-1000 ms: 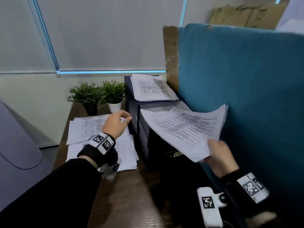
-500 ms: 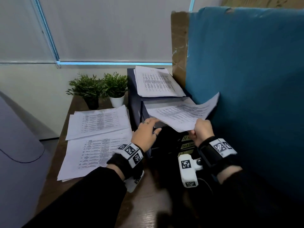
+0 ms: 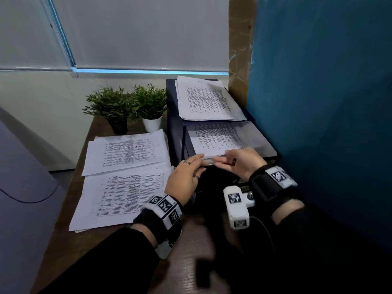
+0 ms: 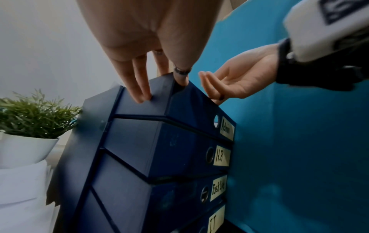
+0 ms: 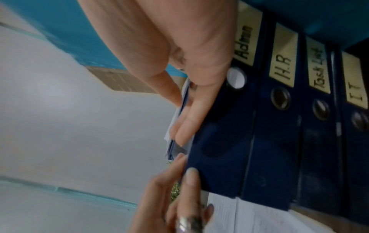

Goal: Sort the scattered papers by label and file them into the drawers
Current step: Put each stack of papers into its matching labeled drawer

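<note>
Brown desk (image 3: 101, 236) under your arms carries a blue drawer unit (image 3: 176, 132) set against a teal partition (image 3: 318, 102). Its top drawer (image 3: 263, 145) is pulled out, and printed sheets (image 3: 214, 139) lie inside it. Your left hand (image 3: 184, 179) rests straight fingers on that drawer's front edge; nothing is gripped. Your right hand (image 3: 244, 162) lies over the same edge with fingers loosely extended, touching the sheets' near margin, also gripping nothing. Another stack (image 3: 207, 100) sits on top of the unit, and two more piles (image 3: 127, 153) (image 3: 125, 196) lie on the desk left of the unit. Behind those piles stand two potted plants (image 3: 131, 105).

Only the wrist views show the drawer fronts: labels read Admin (image 4: 227, 128), H.R (image 4: 222, 156), Task List (image 4: 218, 188) and I.T (image 4: 214, 223), top to bottom. The right wrist view shows white paper through the Admin drawer's round hole (image 5: 236, 78); the lower holes look dark.
</note>
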